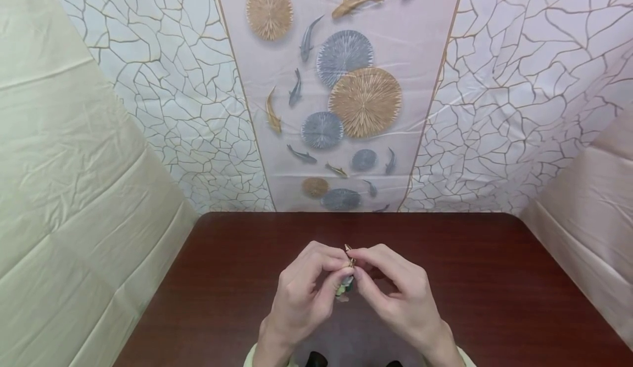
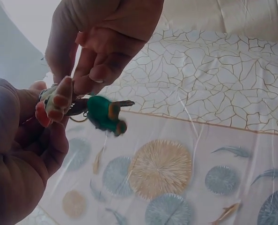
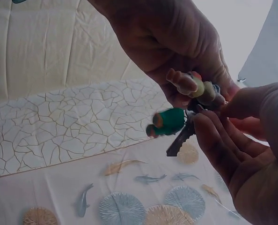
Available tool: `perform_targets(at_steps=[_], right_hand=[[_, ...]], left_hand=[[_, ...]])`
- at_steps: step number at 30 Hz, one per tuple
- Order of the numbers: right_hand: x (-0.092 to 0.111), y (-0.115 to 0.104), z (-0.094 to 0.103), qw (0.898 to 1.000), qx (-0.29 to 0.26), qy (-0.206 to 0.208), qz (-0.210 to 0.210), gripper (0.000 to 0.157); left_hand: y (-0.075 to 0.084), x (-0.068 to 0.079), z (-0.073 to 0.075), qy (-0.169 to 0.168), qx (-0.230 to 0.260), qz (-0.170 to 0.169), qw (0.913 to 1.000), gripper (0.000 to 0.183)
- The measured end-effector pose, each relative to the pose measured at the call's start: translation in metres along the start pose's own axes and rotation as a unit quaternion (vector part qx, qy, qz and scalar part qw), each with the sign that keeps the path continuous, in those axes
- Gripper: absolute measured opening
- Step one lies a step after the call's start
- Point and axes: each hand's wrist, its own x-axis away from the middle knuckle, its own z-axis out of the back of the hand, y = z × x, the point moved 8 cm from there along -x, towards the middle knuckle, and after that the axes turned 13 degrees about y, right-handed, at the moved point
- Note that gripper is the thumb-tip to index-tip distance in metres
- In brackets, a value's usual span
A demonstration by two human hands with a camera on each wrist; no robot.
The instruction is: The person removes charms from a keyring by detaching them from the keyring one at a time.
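Both hands meet over the table around a small keychain. My left hand (image 1: 306,290) pinches it between thumb and fingertips. From the other side, my right hand (image 1: 398,290) pinches it too, fingertips almost meeting the left ones. A bit of gold metal (image 1: 348,248) pokes up above the fingers. Hanging from the keychain are a green figurine charm (image 2: 99,111) with orange-brown ends and a pale charm (image 3: 205,91) with pinkish tips. A dark key (image 3: 179,141) with a toothed blade sticks out beside the green charm. Fingers hide the middle of the keychain.
The dark red-brown table (image 1: 222,279) lies under the hands. Behind it hangs a patterned cloth (image 1: 341,153) with fish and round motifs. Beige cloth (image 1: 99,202) slopes along the left side, another (image 1: 588,207) along the right. A black object (image 1: 316,359) shows at the bottom edge.
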Motion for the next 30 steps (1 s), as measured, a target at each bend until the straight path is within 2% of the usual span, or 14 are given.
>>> perform_targets(at_steps=[8, 14, 21, 24, 30], right_hand=[[-0.0025, 0.0010, 0.0022, 1.000, 0.004, -0.006, 0.005, 0.013], [-0.0055, 0.0014, 0.0041, 1.000, 0.026, 0.003, 0.006, 0.004], [-0.0041, 0.0040, 0.0056, 0.998, 0.055, 0.011, -0.002, 0.008], [-0.0035, 0.0049, 0.0061, 0.999, 0.047, 0.008, -0.013, 0.015], [-0.0042, 0.0015, 0.0085, 1.000, -0.001, -0.002, -0.008, 0.012]], left_hand=[[0.0000, 0.0010, -0.0032, -0.007, -0.014, 0.012, 0.9998, 0.007], [0.0021, 0.0003, -0.0033, -0.008, -0.015, 0.006, 0.9998, 0.007], [0.0036, -0.0006, -0.0035, -0.004, -0.017, -0.003, 0.9998, 0.010], [0.0041, -0.0009, -0.0047, -0.001, -0.018, -0.007, 0.9998, 0.011], [0.0050, -0.0002, -0.0068, 0.005, -0.023, -0.013, 0.9996, 0.010]])
